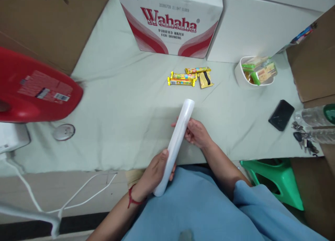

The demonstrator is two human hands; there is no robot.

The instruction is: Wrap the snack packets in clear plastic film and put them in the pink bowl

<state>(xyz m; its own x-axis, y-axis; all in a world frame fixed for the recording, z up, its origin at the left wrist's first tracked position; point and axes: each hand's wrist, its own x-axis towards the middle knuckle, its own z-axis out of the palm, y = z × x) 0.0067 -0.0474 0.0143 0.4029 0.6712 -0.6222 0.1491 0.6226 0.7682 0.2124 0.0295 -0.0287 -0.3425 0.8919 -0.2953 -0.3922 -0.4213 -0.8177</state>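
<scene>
Shirt (199, 206), left hand (155, 169) around white roll (178, 140), right hand (198, 133) (partly hidden) perhaps against it

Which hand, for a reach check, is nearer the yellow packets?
Right. The right hand, partly behind the white roll, is below the packets in view; the left hand, around the roll, is farther below.

Head view: 1 camera worn on the person's head, facing forward and down.
Blue shirt (196, 206): lower edge, from above, close up.
White roll (175, 145): near mid-frame, fairly close.
Bench (123, 105): seen obliquely from above.
Wahaha box (172, 45): farther off, cut by the top edge.
</scene>
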